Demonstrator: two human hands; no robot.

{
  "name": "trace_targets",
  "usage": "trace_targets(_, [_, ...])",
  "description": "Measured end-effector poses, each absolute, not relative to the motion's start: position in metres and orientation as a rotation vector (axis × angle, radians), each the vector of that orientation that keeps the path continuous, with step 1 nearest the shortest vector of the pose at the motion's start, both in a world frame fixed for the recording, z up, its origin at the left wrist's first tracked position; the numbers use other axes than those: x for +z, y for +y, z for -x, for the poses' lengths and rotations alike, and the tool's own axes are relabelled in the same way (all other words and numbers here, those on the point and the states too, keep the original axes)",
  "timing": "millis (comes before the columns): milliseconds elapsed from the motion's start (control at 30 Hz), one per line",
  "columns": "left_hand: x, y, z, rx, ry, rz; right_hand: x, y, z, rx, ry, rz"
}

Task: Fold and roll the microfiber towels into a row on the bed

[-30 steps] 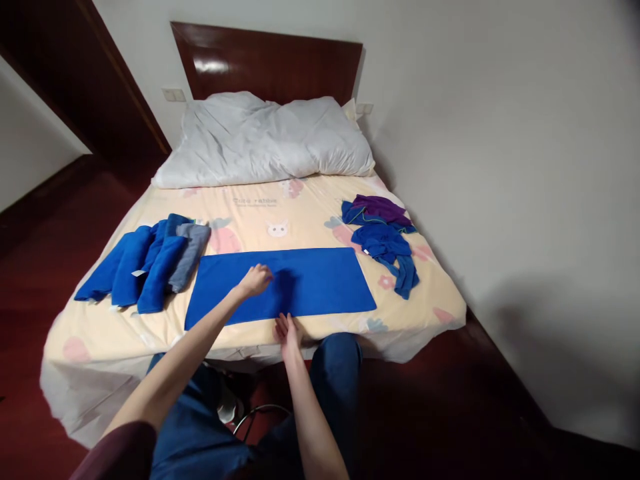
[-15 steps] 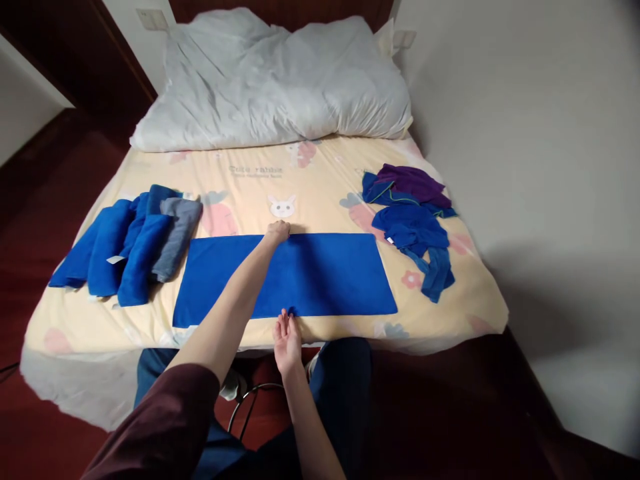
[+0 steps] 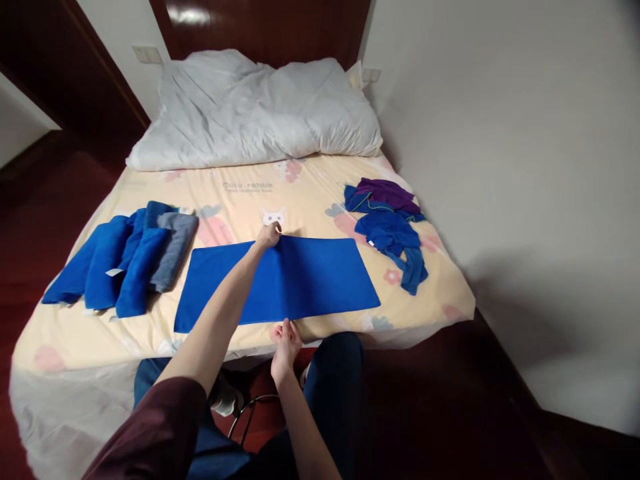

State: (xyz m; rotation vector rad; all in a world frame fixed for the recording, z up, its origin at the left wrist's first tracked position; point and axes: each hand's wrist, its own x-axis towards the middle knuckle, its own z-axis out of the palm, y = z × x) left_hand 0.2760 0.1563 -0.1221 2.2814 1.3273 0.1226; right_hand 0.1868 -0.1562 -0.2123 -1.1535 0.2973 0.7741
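Note:
A blue towel (image 3: 320,273) lies spread lengthwise across the bed in front of me, with a slight ridge running across its middle. My left hand (image 3: 270,235) reaches over it and is closed on the middle of its far edge. At the near edge, my right hand (image 3: 287,345) pinches the towel between thumb and fingers, roughly opposite the left. The left forearm covers part of the towel's left half.
Several rolled or folded blue towels (image 3: 105,263) and a grey one (image 3: 173,250) lie at the left. Crumpled blue cloths (image 3: 390,230) and a purple cloth (image 3: 387,193) are heaped at the right. A white quilt (image 3: 260,113) is bunched against the headboard (image 3: 270,30).
My right hand has gone from open fingers at the near edge to a pinch on it. A ridge has risen between my hands. The camera view has tilted up and shifted.

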Motion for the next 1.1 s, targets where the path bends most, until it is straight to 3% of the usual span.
trace_targets(200, [-0.099,0.15,-0.265,0.32,1.252,-2.221,-0.188,-0.163,-0.199,0.62,0.176,1.394])
trace_targets(367, [-0.044,0.148,-0.232,0.699,1.045,-2.041,-0.14,-0.182,-0.239,0.344,0.01,1.385])
trace_targets(667, [0.129,0.111,-0.135,1.183,0.673,-1.802,0.038,-0.188,-0.359,0.075,-0.643,1.326])
trace_targets(800, [0.184,0.083,-0.096,1.285,0.676,-1.833,0.116,-0.179,-0.385,0.024,-0.847,1.237])
trace_targets(933, [0.209,0.065,-0.067,1.375,0.653,-1.854,0.164,-0.172,-0.39,0.027,-0.97,1.202])
trace_targets(1100, [0.214,0.045,-0.04,1.393,0.644,-1.85,0.184,-0.176,-0.383,0.053,-1.022,1.19])
